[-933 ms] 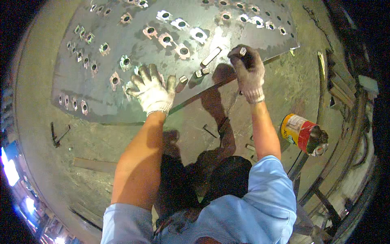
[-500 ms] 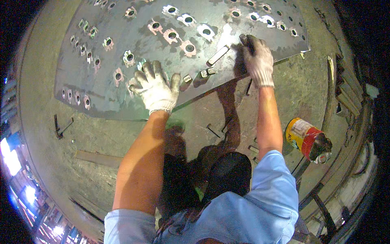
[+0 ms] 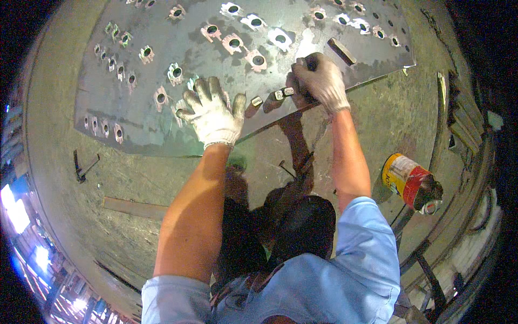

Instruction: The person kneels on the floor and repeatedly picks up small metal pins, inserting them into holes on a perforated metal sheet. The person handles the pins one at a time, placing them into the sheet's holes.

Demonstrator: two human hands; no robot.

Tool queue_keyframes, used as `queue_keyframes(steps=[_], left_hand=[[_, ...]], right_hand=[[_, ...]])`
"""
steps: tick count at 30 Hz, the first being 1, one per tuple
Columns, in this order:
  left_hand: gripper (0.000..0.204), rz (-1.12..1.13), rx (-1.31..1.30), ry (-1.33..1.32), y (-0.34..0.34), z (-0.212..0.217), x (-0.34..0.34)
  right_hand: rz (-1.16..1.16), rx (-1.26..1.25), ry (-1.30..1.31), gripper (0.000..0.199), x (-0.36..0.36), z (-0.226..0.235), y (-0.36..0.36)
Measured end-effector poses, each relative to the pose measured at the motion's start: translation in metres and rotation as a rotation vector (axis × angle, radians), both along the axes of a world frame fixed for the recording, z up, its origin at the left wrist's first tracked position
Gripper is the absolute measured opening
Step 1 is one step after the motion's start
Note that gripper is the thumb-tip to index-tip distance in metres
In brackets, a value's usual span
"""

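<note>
A large dark steel plate (image 3: 145, 113) with many ringed holes lies before me. My left hand (image 3: 211, 119), in a pale work glove with dark-stained fingers, rests flat on it near the front edge, fingers spread and holding nothing. My right hand (image 3: 321, 83), gloved the same way, is over the plate with its fingers curled together; what they grip is hidden. Between my hands are a short metal stamp (image 3: 256, 101) and, nearer my right hand, a pair of metal stamps (image 3: 279, 94) side by side. Beyond my right hand lies a dark rectangular metal bar (image 3: 341, 51).
On the floor to the right, a yellow and red can (image 3: 406, 181) lies tilted. Bent metal rods (image 3: 83, 166) and a flat strip (image 3: 132, 207) lie on the floor at left. Metal bars and frames (image 3: 431, 281) line the right side.
My right hand has moved left and nearer to me. The dark bar now lies beyond it, and the bright bar that lay between my hands is no longer visible. My left hand stays put.
</note>
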State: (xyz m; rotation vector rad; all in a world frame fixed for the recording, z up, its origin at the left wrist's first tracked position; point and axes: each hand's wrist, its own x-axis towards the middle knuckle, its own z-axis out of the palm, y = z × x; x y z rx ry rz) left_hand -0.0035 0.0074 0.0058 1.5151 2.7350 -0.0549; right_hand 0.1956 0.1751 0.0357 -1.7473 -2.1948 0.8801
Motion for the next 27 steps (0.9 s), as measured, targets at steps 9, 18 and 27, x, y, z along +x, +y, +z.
queue_keyframes(steps=[9, 18, 27], left_hand=[[0.083, -0.005, -0.027, 0.012, 0.001, 0.004, 0.003], [0.086, -0.002, -0.001, 0.033, -0.002, -0.002, 0.001], [0.086, -0.02, 0.064, 0.029, -0.004, -0.008, -0.003]], right_hand=[[-0.079, -0.1, 0.695, 0.03, 0.033, -0.009, -0.069], [-0.056, -0.16, 0.789, 0.033, 0.031, -0.025, -0.063], [-0.044, -0.116, 0.742, 0.03, 0.027, -0.022, -0.067]])
